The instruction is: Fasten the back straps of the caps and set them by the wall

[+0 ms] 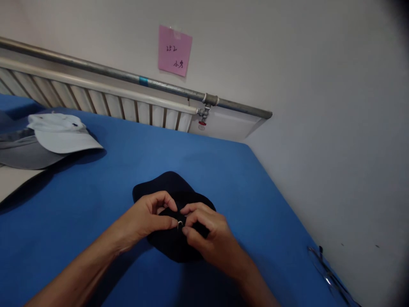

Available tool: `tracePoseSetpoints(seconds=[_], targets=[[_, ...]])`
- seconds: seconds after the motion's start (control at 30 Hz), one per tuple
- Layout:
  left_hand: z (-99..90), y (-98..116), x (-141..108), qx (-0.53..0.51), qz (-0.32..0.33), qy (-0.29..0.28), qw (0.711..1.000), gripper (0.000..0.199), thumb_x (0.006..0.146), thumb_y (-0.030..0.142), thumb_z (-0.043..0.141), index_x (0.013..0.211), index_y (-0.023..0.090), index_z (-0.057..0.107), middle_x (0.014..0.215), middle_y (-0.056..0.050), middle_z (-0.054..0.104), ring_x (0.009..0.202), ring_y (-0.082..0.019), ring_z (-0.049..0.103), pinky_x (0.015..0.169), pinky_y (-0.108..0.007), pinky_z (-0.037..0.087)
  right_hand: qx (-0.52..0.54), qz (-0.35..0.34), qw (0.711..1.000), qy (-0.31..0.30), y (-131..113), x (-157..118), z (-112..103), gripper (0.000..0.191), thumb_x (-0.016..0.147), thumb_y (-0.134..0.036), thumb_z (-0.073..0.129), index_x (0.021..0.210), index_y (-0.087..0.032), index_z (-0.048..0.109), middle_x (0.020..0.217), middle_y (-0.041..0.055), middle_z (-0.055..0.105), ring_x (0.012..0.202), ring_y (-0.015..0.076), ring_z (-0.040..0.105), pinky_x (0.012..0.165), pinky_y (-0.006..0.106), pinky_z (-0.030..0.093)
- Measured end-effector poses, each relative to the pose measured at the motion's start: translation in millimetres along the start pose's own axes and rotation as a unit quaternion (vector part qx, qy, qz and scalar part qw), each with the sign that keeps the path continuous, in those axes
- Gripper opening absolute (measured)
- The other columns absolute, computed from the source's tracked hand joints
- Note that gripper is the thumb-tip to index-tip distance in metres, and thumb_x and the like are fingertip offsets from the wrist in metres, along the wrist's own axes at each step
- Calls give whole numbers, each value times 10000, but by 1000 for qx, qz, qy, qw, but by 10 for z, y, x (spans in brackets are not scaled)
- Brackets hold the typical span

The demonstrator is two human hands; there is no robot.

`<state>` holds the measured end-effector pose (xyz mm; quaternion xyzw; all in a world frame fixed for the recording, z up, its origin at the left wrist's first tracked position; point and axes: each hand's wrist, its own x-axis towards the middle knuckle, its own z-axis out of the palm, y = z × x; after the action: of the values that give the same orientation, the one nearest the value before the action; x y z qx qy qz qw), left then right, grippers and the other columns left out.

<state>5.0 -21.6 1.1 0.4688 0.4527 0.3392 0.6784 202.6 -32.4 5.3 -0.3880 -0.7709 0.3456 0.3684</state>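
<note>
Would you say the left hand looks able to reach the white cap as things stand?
Probably yes, though the left hand is occupied with the dark cap; the white cap lies uncovered atop the grey cap, blue surface in between.

Pair of arms with hands, bare. Left hand (148, 218): ungloved, slender fingers, thumb with short nail, shallow creases about the wrist. Left forearm (86, 264): uncovered along its entire visible length, lean, tapering toward the wrist, cut off at the lower border. Right hand (214, 234): ungloved, rounded knuckles, short thumbnail. Right forearm (252, 279): likewise uncovered, smooth in outline, a shorter portion visible, finer surface detail lost to dim light.
</note>
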Motion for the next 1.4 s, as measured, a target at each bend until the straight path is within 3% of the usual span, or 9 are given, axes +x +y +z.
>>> tracePoseSetpoints(seconds=[0.2, 0.5, 0.77, 1.13, 1.4], targets=[[47, -26, 24, 17, 8, -3, 1000, 229, 687, 226, 731, 821, 181, 551, 731, 50, 555, 664, -84, 473, 610, -216, 354, -41, -19, 999, 25, -1, -18, 4, 148, 774, -74, 558, 715, -204, 520, 995, 70, 664, 948, 182, 656, 824, 319, 525], [98, -85, 30, 81, 25, 30, 996, 192, 677, 229, 692, 805, 194, 554, 730, 43, 531, 734, -127, 480, 652, -247, 359, -139, -43, 989, 2, -68, -97, 66, 150, 812, -78, 525, 742, -210, 510, 1102, 107, 658, 1078, 206, 622, 920, 370, 516], [80, -62, 26, 48, 6, 36, 998, 225, 673, 242, 718, 800, 186, 541, 696, 51, 517, 655, -101, 463, 592, -223, 350, -95, -5, 995, 30, -42, -69, 23, 102, 811, -120, 568, 776, -215, 571, 1009, 69, 680, 1036, 212, 636, 898, 375, 509], [42, -40, 40, 4, -19, 37, 999, 247, 673, 259, 733, 810, 186, 541, 651, 61, 503, 569, -78, 441, 528, -202, 332, -30, 23, 999, -17, -39, -48, -11, 136, 786, -111, 675, 736, -209, 594, 1130, 62, 666, 1104, 219, 609, 966, 410, 450], [97, -89, 49, 13, -6, 37, 999, 276, 639, 280, 734, 807, 189, 534, 696, 47, 536, 590, -91, 467, 550, -217, 347, -4, 6, 998, 60, 1, -23, 37, 182, 738, -69, 558, 645, -209, 487, 1039, 83, 665, 994, 199, 649, 850, 348, 522]])
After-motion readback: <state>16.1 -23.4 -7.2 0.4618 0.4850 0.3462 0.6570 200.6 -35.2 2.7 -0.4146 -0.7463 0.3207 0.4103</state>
